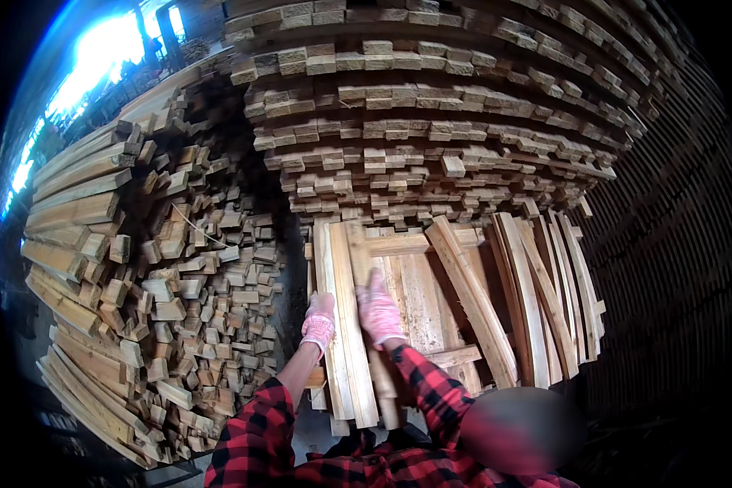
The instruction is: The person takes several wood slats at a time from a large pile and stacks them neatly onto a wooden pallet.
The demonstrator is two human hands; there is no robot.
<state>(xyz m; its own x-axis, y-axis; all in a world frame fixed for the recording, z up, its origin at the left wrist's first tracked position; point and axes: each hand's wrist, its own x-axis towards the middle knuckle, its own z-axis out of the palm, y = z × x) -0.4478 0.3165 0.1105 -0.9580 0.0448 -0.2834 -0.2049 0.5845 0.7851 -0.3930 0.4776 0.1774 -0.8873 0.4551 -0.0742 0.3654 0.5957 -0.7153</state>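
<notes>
Both my hands wear pink-and-white knit gloves. My left hand [319, 320] is closed against the left edge of some pale wooden planks [342, 325] that lie lengthwise, side by side, in front of me. On their right side, my right hand [380, 312] grips another wooden plank [383, 389], which is blurred by motion; its fingertips are partly smeared. Beneath lies a layer of wider boards [411, 301] with a cross slat [455, 356]. A slanted plank [473, 302] rests on them to the right of my right hand.
Several more planks [537, 301] lie at the right end of the layer. A tall stack of lumber [415, 102] rises just behind. Cut wood pieces [211, 285] are piled at the left, with longer beams [73, 211] beyond. A dark ribbed surface [659, 268] stands at the right.
</notes>
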